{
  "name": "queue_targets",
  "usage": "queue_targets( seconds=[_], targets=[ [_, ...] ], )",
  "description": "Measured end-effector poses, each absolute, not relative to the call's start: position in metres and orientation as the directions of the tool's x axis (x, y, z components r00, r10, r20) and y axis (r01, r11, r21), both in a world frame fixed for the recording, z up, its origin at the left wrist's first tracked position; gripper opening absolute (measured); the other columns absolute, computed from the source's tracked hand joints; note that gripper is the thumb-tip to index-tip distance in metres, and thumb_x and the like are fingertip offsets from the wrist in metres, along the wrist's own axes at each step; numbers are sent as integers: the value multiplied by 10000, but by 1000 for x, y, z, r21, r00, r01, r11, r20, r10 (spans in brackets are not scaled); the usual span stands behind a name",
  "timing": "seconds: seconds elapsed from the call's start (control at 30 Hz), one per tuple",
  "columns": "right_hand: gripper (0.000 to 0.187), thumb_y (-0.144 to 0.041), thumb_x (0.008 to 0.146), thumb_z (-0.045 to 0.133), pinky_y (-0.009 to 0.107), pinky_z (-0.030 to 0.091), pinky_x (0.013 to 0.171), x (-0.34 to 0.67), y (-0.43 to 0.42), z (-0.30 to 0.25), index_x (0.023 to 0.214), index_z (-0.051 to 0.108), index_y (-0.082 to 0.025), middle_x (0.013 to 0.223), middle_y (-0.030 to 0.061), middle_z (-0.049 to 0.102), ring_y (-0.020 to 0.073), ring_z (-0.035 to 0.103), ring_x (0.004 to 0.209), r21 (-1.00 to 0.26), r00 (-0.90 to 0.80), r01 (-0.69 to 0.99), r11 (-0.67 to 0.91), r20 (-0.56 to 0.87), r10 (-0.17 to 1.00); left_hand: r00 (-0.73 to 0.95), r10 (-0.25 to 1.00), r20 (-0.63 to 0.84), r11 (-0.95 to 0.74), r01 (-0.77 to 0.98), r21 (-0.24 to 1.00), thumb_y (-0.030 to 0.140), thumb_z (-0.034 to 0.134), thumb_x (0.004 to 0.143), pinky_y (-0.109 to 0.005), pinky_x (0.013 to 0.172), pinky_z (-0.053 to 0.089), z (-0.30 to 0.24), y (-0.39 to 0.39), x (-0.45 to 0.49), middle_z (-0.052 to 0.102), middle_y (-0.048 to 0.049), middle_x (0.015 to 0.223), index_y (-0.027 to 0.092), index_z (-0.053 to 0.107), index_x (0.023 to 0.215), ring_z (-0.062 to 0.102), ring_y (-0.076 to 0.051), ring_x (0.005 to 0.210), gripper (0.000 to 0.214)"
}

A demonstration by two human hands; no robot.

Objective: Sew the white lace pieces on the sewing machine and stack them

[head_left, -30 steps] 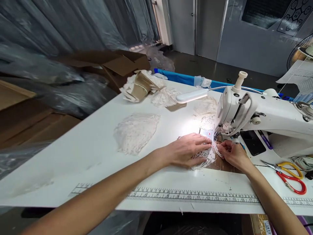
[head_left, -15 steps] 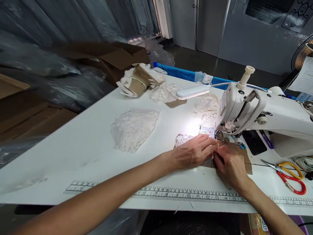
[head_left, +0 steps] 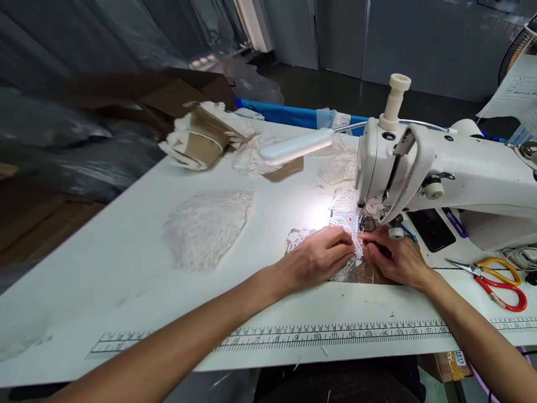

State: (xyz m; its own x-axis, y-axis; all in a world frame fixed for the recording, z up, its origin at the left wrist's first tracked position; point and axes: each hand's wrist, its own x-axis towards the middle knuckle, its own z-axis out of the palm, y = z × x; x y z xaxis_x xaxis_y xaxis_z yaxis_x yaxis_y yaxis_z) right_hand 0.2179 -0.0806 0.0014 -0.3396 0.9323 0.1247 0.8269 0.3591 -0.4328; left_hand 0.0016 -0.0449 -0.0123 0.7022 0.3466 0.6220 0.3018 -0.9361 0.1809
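A white sewing machine (head_left: 482, 162) stands at the right, its lamp lighting the needle area. Just in front of the presser foot, my left hand (head_left: 321, 254) has its fingers curled closed on a piece of white lace (head_left: 357, 246). More of the lace (head_left: 297, 237) shows left of that hand. On the other side, my right hand (head_left: 398, 257) is closed, thumb and forefinger pinching at the lace's right edge beside the foot. Beneath the hands lies a shiny brown sheet (head_left: 373, 273). The exact grip of the fingertips is partly hidden.
A lace piece (head_left: 210, 229) lies left on the white table. Behind are a banded lace bundle (head_left: 201, 140) and more lace (head_left: 338, 165). Scissors (head_left: 497, 282), a phone (head_left: 432, 228) and a purple-handled tool (head_left: 455, 223) lie right. A printed ruler (head_left: 327, 336) runs along the front edge.
The view has shifted, with the machine appearing nearer. My right hand has moved closer to the presser foot and further from my left hand, showing more lace between them.
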Motion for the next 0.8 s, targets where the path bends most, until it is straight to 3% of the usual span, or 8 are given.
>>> queue_targets(
  seconds=[0.13,0.27,0.53,0.8],
  targets=[
    [353,-281,978,474,256,440,598,216,-82,-3,1297,622,-268,1085,100,616,162,563,707,-290,-458,830,476,132,879,684,319,656,-936,335,105,122,501,962,-344,726,594,-13,-43,3,634,-49,854,148,583,842,607,-144,763,148],
    [367,-251,969,476,265,447,589,212,-80,-6,1315,596,-254,1123,123,571,175,558,736,-231,-483,840,490,89,871,722,265,639,-954,294,63,71,495,947,-387,910,577,-14,-43,3,653,-21,877,156,560,885,644,-116,792,124],
    [334,-256,1018,377,338,522,773,220,-88,-3,1236,625,-210,1027,96,601,194,592,836,-514,-449,734,444,123,885,721,221,657,-968,247,54,116,478,983,-397,1032,539,-21,-41,2,690,-41,969,148,568,1014,673,-122,948,100],
    [357,-246,998,393,399,544,818,219,-90,-10,1278,605,-187,1075,125,599,231,609,910,-513,-406,737,440,185,895,722,244,647,-967,229,110,125,475,993,-382,954,579,-21,-40,2,685,-38,932,147,576,980,675,-136,907,103]
  ],
)
